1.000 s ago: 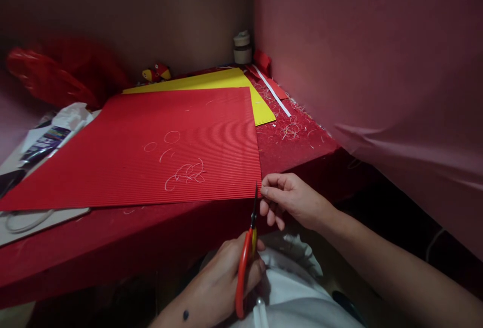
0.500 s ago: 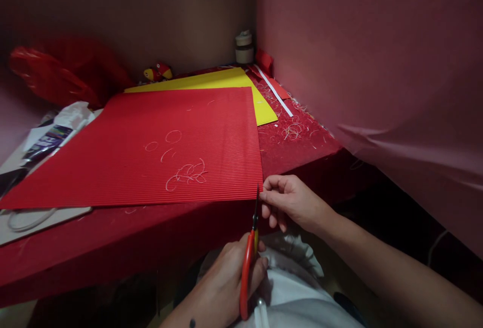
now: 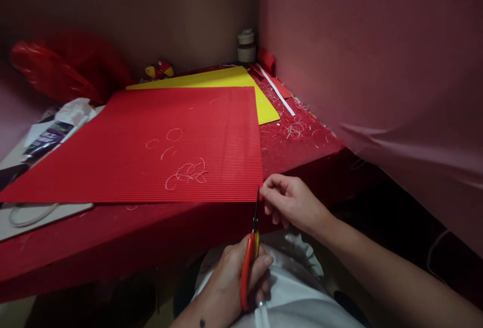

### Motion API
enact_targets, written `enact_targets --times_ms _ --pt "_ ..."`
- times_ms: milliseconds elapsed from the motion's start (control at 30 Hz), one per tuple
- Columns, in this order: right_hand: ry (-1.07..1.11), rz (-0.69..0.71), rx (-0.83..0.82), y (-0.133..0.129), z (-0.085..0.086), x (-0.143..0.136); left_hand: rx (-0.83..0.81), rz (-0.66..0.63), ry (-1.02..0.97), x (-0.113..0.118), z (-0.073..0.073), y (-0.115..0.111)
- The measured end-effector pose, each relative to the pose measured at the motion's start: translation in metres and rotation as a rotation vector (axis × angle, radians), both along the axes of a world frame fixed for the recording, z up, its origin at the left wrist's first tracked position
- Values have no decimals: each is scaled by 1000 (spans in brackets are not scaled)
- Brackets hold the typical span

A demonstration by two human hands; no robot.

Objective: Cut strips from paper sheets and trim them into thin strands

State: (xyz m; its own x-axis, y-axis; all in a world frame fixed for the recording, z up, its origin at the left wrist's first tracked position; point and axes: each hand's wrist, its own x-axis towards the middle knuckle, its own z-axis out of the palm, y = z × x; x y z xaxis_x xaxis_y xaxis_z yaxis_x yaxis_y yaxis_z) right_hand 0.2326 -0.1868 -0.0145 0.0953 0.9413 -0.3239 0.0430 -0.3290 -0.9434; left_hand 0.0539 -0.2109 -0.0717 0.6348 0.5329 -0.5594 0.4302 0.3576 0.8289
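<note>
With our left hand we grip the scissors; our right hand pinches the red corrugated sheet at its edge.

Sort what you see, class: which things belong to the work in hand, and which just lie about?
In use:
- scissors, in the left hand
- red ribbed sheet, right hand at its edge

Apparently just lying about:
- yellow sheet
- white strip
- lidded container
- red plastic bag

Twelve o'clock, a lidded container standing upright; one o'clock, a white strip slanting; over at nine, a glossy packet; at ten, a red plastic bag, with little red-and-yellow figures towards eleven!
</note>
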Motion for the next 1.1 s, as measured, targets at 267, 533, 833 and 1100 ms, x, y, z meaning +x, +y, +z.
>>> enact_targets --times_ms 267,533,833,1100 --pt "10 -78 96 -2 -5 -8 102 -59 -9 -7 1 1" --pt "-6 -27 131 -9 -16 -10 158 -51 32 1 13 1" --pt "39 10 142 -18 -20 -16 318 -113 10 -11 23 14" --pt "31 -1 127 -17 -21 -16 98 89 117 -7 -20 0"
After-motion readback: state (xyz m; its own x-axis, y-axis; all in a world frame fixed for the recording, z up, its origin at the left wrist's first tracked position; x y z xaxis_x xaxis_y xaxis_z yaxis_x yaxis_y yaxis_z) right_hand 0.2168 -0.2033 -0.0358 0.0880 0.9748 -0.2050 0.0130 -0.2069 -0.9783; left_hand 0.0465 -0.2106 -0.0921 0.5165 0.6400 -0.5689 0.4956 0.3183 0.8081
